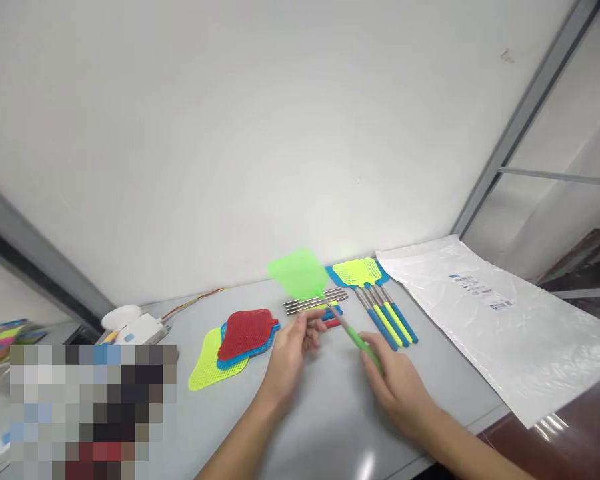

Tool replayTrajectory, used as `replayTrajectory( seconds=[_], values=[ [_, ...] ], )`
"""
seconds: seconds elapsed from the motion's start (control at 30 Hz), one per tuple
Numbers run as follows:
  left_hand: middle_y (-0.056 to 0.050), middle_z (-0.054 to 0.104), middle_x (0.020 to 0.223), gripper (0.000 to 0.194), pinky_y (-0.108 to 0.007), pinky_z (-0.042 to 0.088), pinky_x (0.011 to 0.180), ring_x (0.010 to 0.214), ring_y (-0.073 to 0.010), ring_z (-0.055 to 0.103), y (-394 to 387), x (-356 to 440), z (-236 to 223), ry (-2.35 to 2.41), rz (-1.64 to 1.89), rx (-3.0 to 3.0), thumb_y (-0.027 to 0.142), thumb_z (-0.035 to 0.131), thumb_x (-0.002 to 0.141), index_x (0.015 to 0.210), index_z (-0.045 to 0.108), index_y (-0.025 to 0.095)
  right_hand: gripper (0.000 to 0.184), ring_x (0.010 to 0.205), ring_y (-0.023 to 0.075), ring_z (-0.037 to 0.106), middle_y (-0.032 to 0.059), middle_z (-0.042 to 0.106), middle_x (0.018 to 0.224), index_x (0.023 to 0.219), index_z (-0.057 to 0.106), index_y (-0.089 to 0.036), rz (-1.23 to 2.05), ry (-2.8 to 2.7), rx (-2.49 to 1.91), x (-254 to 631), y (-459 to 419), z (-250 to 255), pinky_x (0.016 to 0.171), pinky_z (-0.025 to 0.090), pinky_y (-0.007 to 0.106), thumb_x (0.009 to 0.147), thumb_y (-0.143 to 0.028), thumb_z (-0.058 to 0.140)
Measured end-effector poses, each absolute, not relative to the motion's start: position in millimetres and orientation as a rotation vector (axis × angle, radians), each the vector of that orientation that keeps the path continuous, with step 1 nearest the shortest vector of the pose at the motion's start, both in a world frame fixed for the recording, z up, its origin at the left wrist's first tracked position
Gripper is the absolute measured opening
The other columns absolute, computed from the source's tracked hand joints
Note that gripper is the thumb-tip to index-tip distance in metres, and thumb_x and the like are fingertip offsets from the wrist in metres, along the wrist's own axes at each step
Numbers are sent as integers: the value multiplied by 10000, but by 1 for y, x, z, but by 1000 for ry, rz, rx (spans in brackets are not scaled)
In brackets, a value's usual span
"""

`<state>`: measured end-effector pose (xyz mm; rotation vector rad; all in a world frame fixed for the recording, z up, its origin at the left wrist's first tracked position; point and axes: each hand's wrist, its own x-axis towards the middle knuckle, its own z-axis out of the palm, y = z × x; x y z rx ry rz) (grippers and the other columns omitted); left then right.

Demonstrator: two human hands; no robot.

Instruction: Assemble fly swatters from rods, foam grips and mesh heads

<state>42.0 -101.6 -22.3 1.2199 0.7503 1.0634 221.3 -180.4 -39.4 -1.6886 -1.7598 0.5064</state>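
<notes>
My right hand (400,383) is closed around the green handle of a fly swatter (299,275), whose light green head tilts up to the left, slightly blurred. Just left of its metal shaft is my left hand (293,350), fingers loosely curled and apart, nothing seen in them. Behind that hand lie several metal rods with coloured handles (316,301), partly hidden. A red swatter head (247,333) rests on a blue one (225,364) and a yellow one (207,363) to the left. Assembled swatters (380,303) with yellow and blue heads lie side by side on the right.
A white plastic bag (480,300) with a printed label covers the grey table's (330,413) right end and overhangs its edge. At left stand a white device with wires (137,331) and a white round object (121,317). A white wall (280,133) rises behind.
</notes>
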Motion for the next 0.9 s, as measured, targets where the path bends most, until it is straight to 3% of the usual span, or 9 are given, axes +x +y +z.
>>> replayTrajectory(
  seconds=[0.1,0.27,0.53,0.73,0.9],
  values=[
    [5,457,675,408,-230,311,532,567,-100,369,-105,41,-23,818,985,1375,487,418,938,979,636,143,330,495,202,547,-25,551,552,1194,410,-163,255,-1654,-2027,247,-168,-34,513,277,275,970,-363,274],
    [43,293,549,417,-233,238,476,510,-106,289,-98,30,-28,1006,1051,1506,500,401,932,801,612,164,255,469,201,543,-15,546,521,1102,437,-160,-19,-1609,-2366,272,-143,-32,486,206,270,971,-308,275],
    [23,413,520,370,-242,300,453,474,-119,365,-79,14,-28,1348,1316,1700,436,435,900,689,598,180,145,441,181,479,-66,442,429,888,445,-189,-295,-1694,-2355,277,-125,-54,623,284,302,959,-259,339],
    [16,460,513,358,-245,332,448,451,-113,393,-75,11,-26,1362,1447,1759,363,432,903,642,594,179,155,528,174,500,-8,579,644,792,380,-221,-263,-1747,-2292,276,-124,-58,661,282,312,941,-259,390],
    [4,500,549,336,-243,360,469,484,-117,444,-72,6,-28,1349,1498,1765,332,435,911,653,584,178,194,540,177,472,-12,573,675,754,344,-238,-210,-1769,-2278,277,-124,-57,637,265,304,936,-270,404]
  ],
)
